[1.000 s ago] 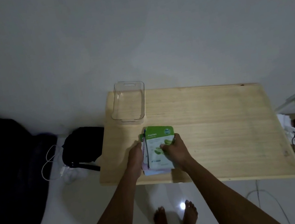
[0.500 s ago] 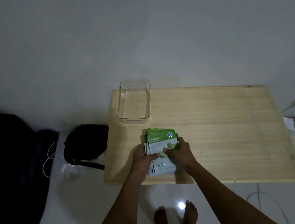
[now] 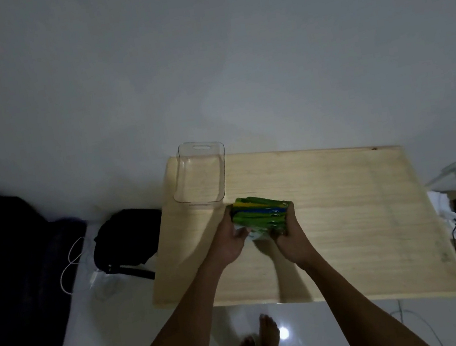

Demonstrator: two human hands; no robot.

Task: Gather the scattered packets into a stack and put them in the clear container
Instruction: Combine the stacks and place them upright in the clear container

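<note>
Squeezing from both sides, the person has the bundle of green, yellow and blue flat packets [image 3: 259,215] caught between two bare hands and tipped up on edge, so the coloured top edges fan towards me like the spines of thin books. The left hand [image 3: 230,240] is clamped on the left end of the bundle, the right hand [image 3: 286,232] on the right end, palms facing each other; that opposed grip looks meant to keep slippery packets from sliding past one another. Standing them on edge over the pale wooden rectangular surface [image 3: 347,207] is, I'd guess, a way of squaring them so the edges line up into a tidy stack. Whether the lower edge touches the wood I cannot tell, since the fingers and dim light hide it.

The clear rectangular plastic container [image 3: 185,193] sits empty at the far left corner of the surface, just beyond the bundle, its near rim close to the packets but apart from them. No loose packets show elsewhere on the wood, so gathering looks finished and only the transfer remains. The short forward reach should be easy; the risk is the middle packets slipping out if the squeeze eases over the rim.
</note>
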